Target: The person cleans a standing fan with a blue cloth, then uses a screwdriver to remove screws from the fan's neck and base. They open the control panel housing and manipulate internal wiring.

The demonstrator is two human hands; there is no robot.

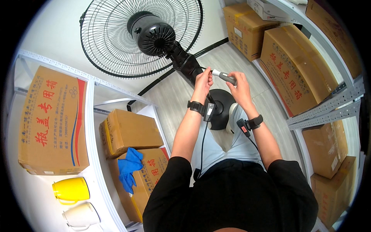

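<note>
Bearings from the two hands. At 10 o'clock: black fan (156, 38) blocks the way; its pole (185, 65) stands close by the left hand (203, 80). At 6 o'clock: round base (220, 119) and the wearer's legs (210, 143) obstruct. Passable: floor (170, 112) strip at 8 o'clock, bounded by stacked cartons (133, 131); second strip at 12, bounded by large carton (295, 65) at 3. Left wrist's cable (203, 143) trails toward 7.

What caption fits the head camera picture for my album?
Right hand holding a grey-and-white object, left hand at its white end, near a black fan.
</note>
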